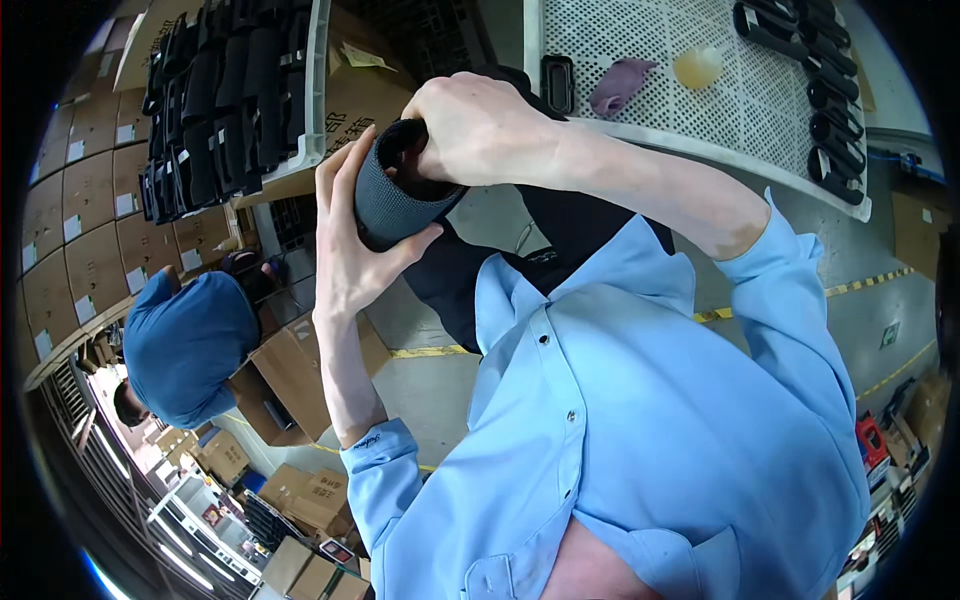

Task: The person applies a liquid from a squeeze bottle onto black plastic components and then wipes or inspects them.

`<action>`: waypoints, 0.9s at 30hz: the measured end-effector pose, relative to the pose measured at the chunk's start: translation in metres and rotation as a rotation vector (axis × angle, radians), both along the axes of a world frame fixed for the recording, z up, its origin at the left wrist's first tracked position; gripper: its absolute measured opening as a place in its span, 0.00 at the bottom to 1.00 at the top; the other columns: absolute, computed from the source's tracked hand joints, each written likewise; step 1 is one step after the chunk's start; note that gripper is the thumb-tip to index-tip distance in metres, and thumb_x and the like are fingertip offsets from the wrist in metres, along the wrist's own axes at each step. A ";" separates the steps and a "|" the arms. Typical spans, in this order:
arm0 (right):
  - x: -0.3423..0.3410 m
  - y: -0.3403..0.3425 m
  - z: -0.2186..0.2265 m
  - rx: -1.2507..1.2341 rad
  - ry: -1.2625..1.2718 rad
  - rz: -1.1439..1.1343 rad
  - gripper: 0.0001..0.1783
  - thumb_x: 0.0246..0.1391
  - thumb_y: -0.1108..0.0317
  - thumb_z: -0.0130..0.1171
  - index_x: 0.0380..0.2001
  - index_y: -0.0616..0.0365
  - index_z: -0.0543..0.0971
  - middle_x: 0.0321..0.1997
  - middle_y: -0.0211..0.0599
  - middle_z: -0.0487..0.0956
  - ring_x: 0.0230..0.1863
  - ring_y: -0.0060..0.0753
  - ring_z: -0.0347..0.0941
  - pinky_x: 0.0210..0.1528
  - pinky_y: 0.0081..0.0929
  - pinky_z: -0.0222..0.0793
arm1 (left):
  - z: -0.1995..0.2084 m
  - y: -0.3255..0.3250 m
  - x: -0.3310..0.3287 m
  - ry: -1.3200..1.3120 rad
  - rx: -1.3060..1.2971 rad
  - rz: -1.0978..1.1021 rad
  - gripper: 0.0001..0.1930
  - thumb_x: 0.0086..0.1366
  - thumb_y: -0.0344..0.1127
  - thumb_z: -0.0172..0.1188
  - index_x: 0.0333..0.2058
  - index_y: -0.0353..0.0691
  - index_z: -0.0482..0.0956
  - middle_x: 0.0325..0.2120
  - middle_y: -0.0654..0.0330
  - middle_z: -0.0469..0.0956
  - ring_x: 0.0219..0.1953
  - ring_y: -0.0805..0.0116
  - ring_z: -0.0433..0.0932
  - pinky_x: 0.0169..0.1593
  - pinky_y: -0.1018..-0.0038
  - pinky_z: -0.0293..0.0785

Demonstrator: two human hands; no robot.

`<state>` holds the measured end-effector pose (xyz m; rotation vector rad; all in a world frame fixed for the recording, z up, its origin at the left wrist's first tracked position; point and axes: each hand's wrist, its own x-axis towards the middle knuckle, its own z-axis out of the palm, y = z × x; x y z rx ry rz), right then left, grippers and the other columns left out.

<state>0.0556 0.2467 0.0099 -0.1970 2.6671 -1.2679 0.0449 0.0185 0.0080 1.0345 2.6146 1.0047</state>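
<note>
A dark grey tube (pixel 385 205) with a woven, fabric-like surface is held up in front of me, its open end tilted toward the top. My left hand (pixel 345 240) wraps around its side, thumb at the lower edge and fingers along the far left. My right hand (pixel 485 130) is curled over the open end, with fingers reaching inside the rim. What those fingertips grip in there is hidden.
A white perforated tray (pixel 660 45) holds several black cylinders (pixel 835 95), a small black tray-like part (pixel 558 85), a purple cloth (pixel 622 85) and a yellowish lump (pixel 697 67). Dark sleeves (pixel 225 90) fill a rack at left. A person in blue (pixel 190 335) bends near an open carton (pixel 300 385).
</note>
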 end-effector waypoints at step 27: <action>-0.002 -0.043 0.017 -1.205 -0.295 -0.156 0.17 0.73 0.63 0.53 0.50 0.69 0.79 0.41 0.48 0.84 0.27 0.38 0.86 0.28 0.23 0.84 | -0.021 -0.005 -0.044 -1.037 1.704 -0.181 0.29 0.72 0.56 0.62 0.62 0.41 0.71 0.57 0.54 0.77 0.58 0.57 0.77 0.63 0.56 0.73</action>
